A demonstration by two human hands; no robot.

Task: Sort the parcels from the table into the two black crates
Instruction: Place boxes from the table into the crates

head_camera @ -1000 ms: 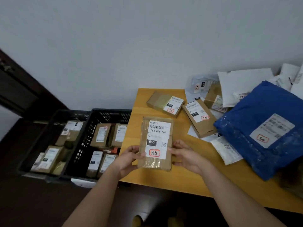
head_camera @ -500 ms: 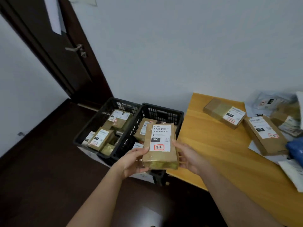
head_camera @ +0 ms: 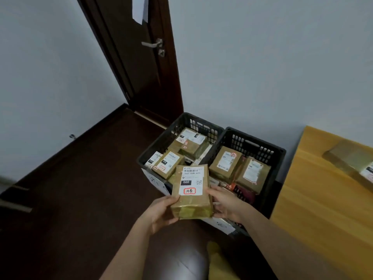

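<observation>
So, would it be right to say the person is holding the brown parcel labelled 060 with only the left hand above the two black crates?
Not quite: the head view shows both hands, left and right, holding the brown parcel labelled 060 above the two black crates.

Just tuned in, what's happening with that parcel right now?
A person holds a brown parcel in both hands, left hand and right hand gripping its lower sides, label facing up. It is in the air over the near edge of two black crates on the floor, roughly above where they meet. The left crate and right crate each already hold several brown parcels. Another parcel lies on the wooden table at right.
</observation>
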